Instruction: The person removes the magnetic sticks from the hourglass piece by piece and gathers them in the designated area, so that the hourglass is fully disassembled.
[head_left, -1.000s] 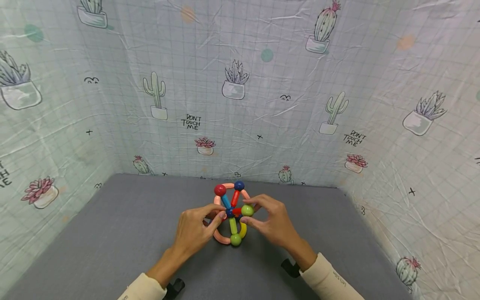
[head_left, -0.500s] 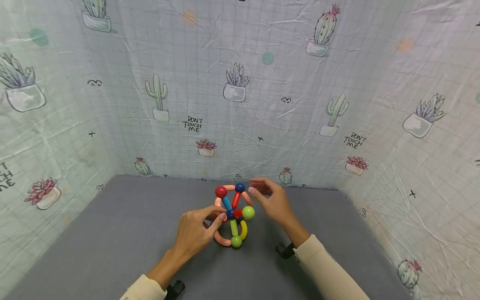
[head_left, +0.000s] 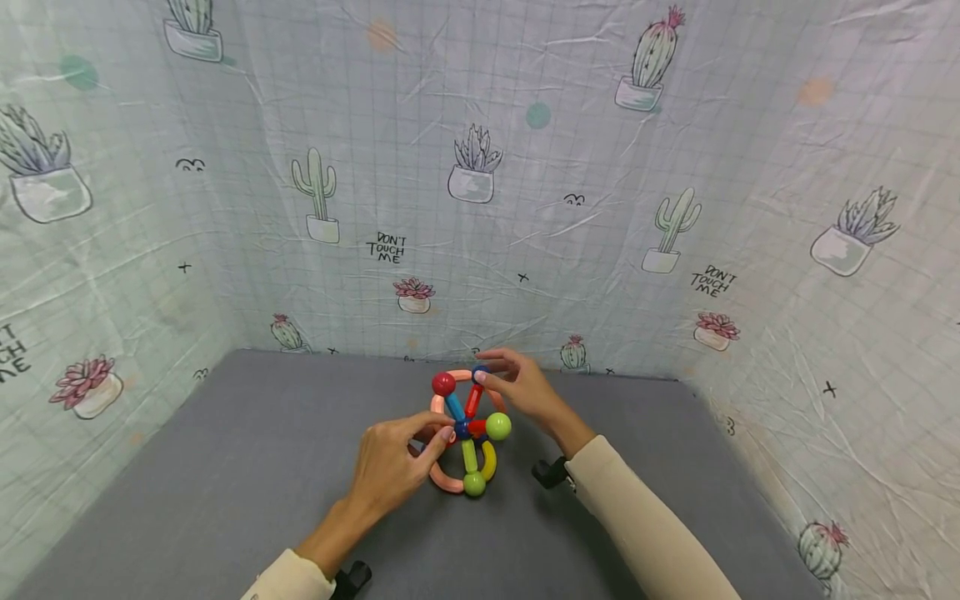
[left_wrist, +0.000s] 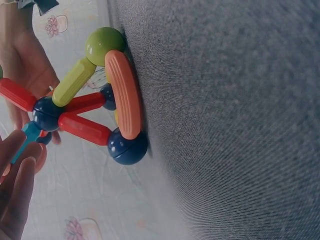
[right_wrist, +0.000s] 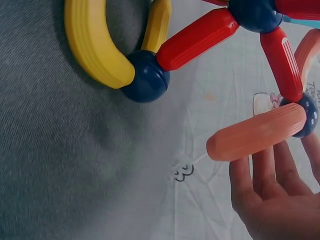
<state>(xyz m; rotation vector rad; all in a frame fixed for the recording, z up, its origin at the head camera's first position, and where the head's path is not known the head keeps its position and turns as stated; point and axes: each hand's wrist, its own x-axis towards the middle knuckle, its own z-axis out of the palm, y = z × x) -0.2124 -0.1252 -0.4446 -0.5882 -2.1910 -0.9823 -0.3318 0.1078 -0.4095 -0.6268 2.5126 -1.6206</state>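
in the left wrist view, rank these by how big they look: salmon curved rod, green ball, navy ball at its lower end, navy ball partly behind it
1. Salmon curved rod
2. Green ball and lower navy ball: too alike to rank
3. Partly hidden navy ball

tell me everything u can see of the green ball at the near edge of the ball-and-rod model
The smooth, glossy green plastic-looking ball sits low at the near edge of the ball-and-rod model, seemingly resting on the gray fabric-like tabletop. Three plastic-looking rods meet it: a straight, ribbed yellow-green rod, a curved, ribbed salmon rod and a curved yellow rod. Neither the left grip nor the right grip touches it.
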